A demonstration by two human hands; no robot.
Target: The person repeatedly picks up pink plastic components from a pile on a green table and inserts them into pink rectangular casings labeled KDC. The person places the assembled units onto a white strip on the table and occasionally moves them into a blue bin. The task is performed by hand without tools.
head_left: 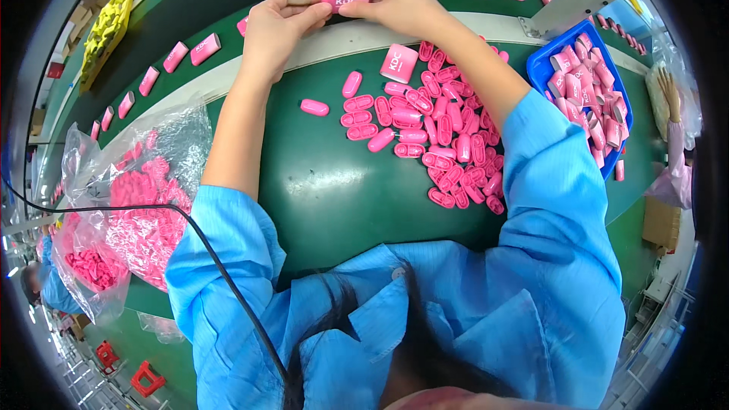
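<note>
Over the far edge of the green table, my two hands meet at a small pink printed sleeve. My left hand pinches at its left end, where a small dark tip shows; a pale cover sits on one of that hand's fingers. Thumb and fingers of my right hand are closed on the sleeve's right side. Below the hands lies a loose pile of pink oval plastic pieces, some showing hollow undersides. A pink sleeve lies by the pile's top edge, and two single pink pieces rest left of it.
Pink sleeves stand spaced along a green belt beyond a pale rail. At right is a blue tray full of pink sleeved pieces. Clear bags of pink parts lie left. A black cable crosses my left sleeve. Another person's hand shows far right.
</note>
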